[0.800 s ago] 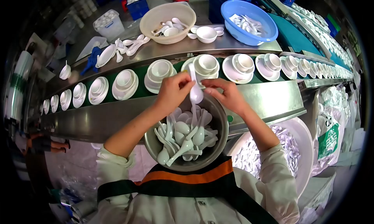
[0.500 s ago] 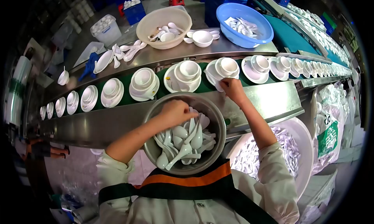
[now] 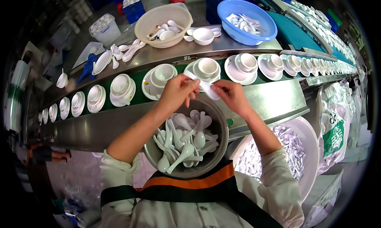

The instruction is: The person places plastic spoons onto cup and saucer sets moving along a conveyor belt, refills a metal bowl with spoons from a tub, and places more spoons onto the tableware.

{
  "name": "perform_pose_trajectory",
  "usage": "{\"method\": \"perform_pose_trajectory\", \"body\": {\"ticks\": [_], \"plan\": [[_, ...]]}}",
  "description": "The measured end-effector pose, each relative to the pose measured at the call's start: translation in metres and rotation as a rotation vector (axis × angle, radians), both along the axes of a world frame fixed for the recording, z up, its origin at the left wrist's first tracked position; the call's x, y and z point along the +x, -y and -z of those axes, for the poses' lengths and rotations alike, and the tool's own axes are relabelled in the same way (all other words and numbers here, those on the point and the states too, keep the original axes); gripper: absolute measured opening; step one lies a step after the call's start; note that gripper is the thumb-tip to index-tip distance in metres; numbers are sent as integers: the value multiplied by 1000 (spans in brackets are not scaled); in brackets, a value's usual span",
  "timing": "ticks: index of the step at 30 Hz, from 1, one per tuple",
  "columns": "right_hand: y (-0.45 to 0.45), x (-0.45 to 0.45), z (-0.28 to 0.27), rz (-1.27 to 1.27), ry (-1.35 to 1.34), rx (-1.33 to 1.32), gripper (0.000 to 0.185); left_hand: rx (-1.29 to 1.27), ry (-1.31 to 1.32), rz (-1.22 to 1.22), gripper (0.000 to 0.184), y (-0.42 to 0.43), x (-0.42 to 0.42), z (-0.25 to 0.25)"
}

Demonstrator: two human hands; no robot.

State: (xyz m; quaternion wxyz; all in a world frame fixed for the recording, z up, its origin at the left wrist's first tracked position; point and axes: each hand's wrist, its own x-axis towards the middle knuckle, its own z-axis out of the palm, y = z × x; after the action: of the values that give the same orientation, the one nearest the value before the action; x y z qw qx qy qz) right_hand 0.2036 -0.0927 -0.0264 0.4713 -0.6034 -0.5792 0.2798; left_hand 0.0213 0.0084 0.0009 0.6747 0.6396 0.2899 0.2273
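Note:
A white soup spoon [image 3: 206,87] is held between my two hands, just in front of the belt. My left hand [image 3: 177,92] pinches it near the handle, while the fingers of my right hand [image 3: 231,96] grip the bowl end. Directly below is a steel basin [image 3: 223,138] heaped with white spoons [image 3: 186,152]. Beyond the hands, a plate stacked with a bowl and cup [image 3: 207,68] rides on the green belt. My left hand partly covers another stacked set [image 3: 163,74] with a yellow mark on its plate.
More dish sets [image 3: 120,85] line the belt on both sides. Behind it stand a cream basin [image 3: 184,20] and a blue basin [image 3: 268,37], both containing spoons. A large pale tub [image 3: 311,148] of spoons is at my right, beside a plastic sack [image 3: 333,117].
My left hand has risen from the steel basin to the spoon. My right hand has come left and nearer with the spoon in its fingers. The dish sets have shifted left along the belt.

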Motion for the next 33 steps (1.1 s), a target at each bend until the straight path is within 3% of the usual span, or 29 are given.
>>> {"method": "perform_pose_trajectory", "body": {"ticks": [1, 4, 5, 8, 9, 11, 14, 15, 17, 21, 23, 24, 25, 27, 31, 33], "plan": [[-4, 11, 11, 98, -89, -53, 20, 23, -68, 22, 22, 3, 0, 2], [-15, 58, 49, 286, 109, -180, 19, 503, -554, 356, 32, 14, -15, 18], [-17, 65, 59, 287, 109, -181, 19, 724, -576, 386, 35, 23, -20, 37], [-21, 74, 66, 407, -49, -384, 33, 930, -560, 386, 36, 41, -20, 56], [-21, 72, 62, 399, -46, -382, 33, 735, -489, 385, 34, 37, -18, 59], [-11, 57, 53, 313, 357, -72, 34, 438, -401, 329, 26, 30, -15, 56], [11, 19, 6, 28, -51, -69, 32, -38, -328, 215, 17, 23, -15, 17], [17, 7, -1, 37, -57, -71, 32, -97, -181, 245, 18, 17, -15, 14], [25, -10, -10, -213, -34, 111, 29, -188, 50, 135, 18, 16, -8, 2], [23, -8, -6, -60, -39, 8, 27, -181, 182, 70, 22, 13, 4, -5], [15, 13, 5, 181, 49, 28, 23, 103, 56, 38, 25, 10, -3, 9], [11, 28, 18, 282, 302, 18, 22, 326, -170, 136, 31, 8, -11, 12], [6, 45, 33, 382, 554, 4, 21, 329, -168, 145, 31, 11, -20, 19], [-5, 71, 67, 429, 695, -28, 22, 1070, -465, 389, 26, 21, -35, 37], [-17, 72, 73, 461, 970, 13, 26, 1224, -477, 383, 18, 24, -35, 50], [-11, 53, 53, 378, 833, 126, 34, 1151, -392, 395, 19, 13, -37, 46]]}}
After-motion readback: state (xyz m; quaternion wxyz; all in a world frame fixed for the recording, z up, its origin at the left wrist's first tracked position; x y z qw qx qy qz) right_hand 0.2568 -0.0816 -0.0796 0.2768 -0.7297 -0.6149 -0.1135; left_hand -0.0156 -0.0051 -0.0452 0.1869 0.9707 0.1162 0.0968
